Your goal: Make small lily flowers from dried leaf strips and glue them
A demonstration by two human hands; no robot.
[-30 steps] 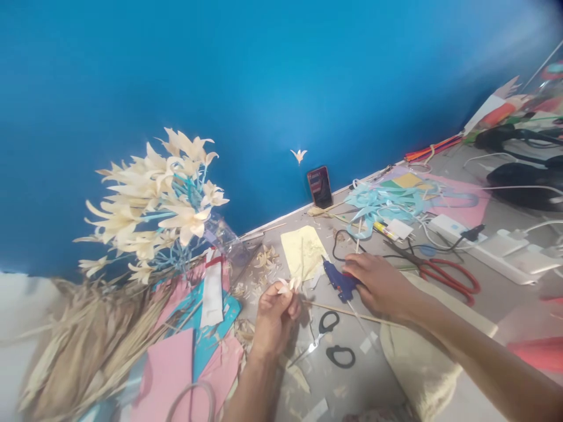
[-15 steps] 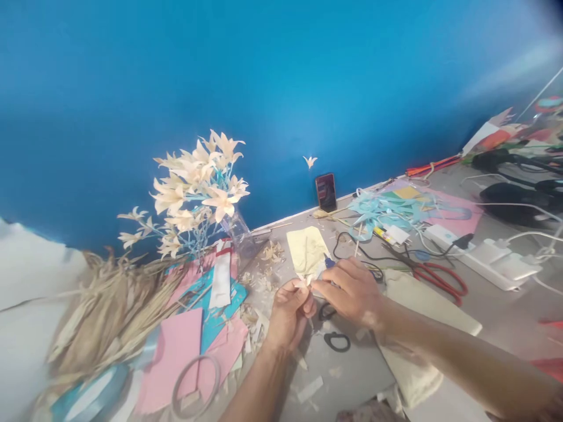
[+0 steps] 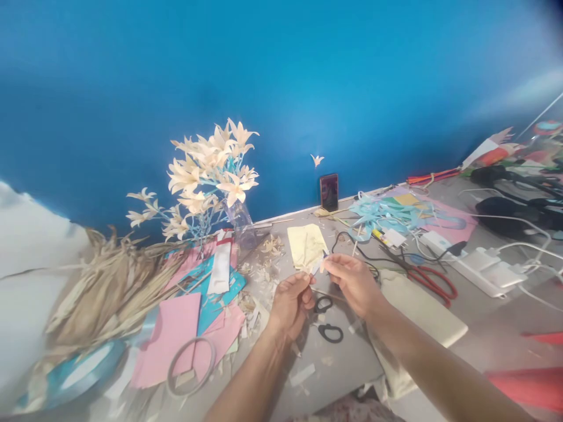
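Note:
My left hand is closed in a pinch at the middle of the table. A thin brown stick runs out of its fingers toward the right. Just beside it, my right hand is closed too, thumb and fingertips together; whatever small pale thing lies between them is too blurred to name. Behind the fingertips lies a pale yellow sheet, with a small dark-blue-tipped object at its lower right edge. Black-handled scissors lie below my hands, their blades hidden.
Cream artificial flowers stand at back left. Dried husks, pink sheets and a tape ring lie left. A phone leans on the wall. Red-handled scissors and a power strip are at right.
My right hand has drawn back slightly from my left, opening a small gap between the fingertips. The stick now points right instead of downward. The view has shifted a little.

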